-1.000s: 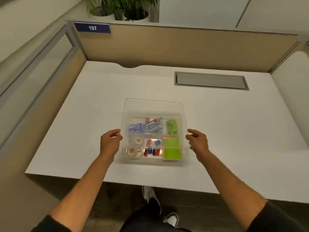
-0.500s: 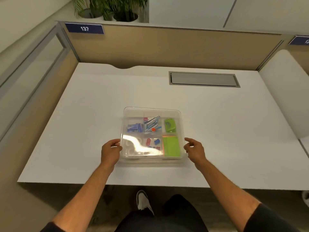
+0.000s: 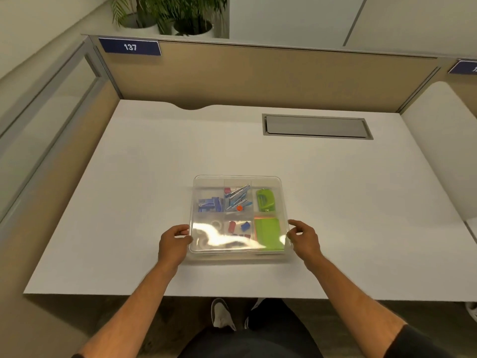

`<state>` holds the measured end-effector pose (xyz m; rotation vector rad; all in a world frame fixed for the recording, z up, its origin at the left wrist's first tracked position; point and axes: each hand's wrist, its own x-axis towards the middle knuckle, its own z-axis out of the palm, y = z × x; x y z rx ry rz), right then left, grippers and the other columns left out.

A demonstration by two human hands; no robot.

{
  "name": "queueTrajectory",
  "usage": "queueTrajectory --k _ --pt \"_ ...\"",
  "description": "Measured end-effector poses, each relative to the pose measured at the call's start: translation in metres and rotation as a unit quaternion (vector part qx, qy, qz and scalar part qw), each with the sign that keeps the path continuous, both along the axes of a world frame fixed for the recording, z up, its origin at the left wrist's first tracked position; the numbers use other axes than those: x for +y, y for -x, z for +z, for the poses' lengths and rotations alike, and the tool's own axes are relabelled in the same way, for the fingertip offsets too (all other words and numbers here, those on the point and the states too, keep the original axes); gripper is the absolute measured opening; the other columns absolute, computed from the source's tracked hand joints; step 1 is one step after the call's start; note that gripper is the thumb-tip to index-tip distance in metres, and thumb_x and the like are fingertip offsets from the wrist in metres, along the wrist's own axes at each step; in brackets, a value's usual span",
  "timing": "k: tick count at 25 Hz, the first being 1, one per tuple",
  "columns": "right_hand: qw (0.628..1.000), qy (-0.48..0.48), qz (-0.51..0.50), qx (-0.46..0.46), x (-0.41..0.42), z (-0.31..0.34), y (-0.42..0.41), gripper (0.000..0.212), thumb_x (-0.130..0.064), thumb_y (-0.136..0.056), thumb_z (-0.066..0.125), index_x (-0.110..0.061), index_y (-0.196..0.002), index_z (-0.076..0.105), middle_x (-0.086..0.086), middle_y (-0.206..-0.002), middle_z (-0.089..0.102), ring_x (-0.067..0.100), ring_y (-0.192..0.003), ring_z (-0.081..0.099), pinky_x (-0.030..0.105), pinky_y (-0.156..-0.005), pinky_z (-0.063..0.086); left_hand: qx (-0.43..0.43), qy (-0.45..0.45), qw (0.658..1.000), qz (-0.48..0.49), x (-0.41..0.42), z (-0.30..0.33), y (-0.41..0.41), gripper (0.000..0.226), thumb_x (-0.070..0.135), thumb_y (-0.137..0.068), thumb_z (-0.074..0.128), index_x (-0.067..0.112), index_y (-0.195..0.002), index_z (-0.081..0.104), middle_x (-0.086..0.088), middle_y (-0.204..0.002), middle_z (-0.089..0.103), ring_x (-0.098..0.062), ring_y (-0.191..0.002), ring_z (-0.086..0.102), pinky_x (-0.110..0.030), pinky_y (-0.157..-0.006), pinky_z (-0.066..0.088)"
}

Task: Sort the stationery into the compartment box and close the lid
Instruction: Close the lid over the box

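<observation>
A clear compartment box (image 3: pixel 283 200) sits near the desk's front edge with its transparent lid (image 3: pixel 237 180) lying flat on top. Through the lid I see a green stapler (image 3: pixel 264 200), a green note pad (image 3: pixel 268 232), blue staple boxes (image 3: pixel 210 204), metal clips (image 3: pixel 237 196), tape rolls (image 3: pixel 204 241) and small red and blue pieces (image 3: pixel 238 226). My left hand (image 3: pixel 173 244) pinches the lid's left edge. My right hand (image 3: pixel 305 241) is beside the right edge, fingers loosely curled, fingertips just at the rim.
The white desk (image 3: pixel 129 189) has a grey cable hatch (image 3: pixel 316 126) at the back right. Tan partition walls (image 3: pixel 258 78) stand behind and to the left. My legs and shoes (image 3: pixel 222 312) show below the front edge.
The lid, held tilted above the box a second ago, has come down flat onto it. My right hand's fingers have loosened from the lid's edge.
</observation>
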<state>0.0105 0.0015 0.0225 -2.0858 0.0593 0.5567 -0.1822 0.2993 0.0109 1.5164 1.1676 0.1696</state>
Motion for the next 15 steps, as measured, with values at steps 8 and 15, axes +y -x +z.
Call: queueTrajectory --k 8,15 --pt "0.999 0.033 -0.002 -0.013 0.003 -0.002 -0.022 0.028 -0.016 -0.086 0.065 -0.020 -0.113 0.068 -0.002 -0.085 0.067 0.010 -0.077 0.061 0.023 -0.066 0.046 0.008 0.011 0.999 -0.033 0.015 0.003 -0.012 0.037 0.002 -0.082 0.070 0.022 -0.113 0.065 -0.003 -0.097 0.066 -0.023 -0.093 0.065 -0.031 -0.073 0.051" --pt "1.000 -0.004 -0.004 0.013 0.044 0.010 -0.086 0.031 -0.020 -0.088 0.064 -0.015 -0.119 0.067 0.004 -0.103 0.069 0.021 -0.094 0.065 0.044 -0.087 0.056 0.006 0.013 0.999 -0.032 0.053 0.013 -0.082 0.038 0.014 -0.090 0.066 0.013 -0.128 0.060 -0.010 -0.113 0.066 -0.029 -0.105 0.063 -0.042 -0.093 0.053"
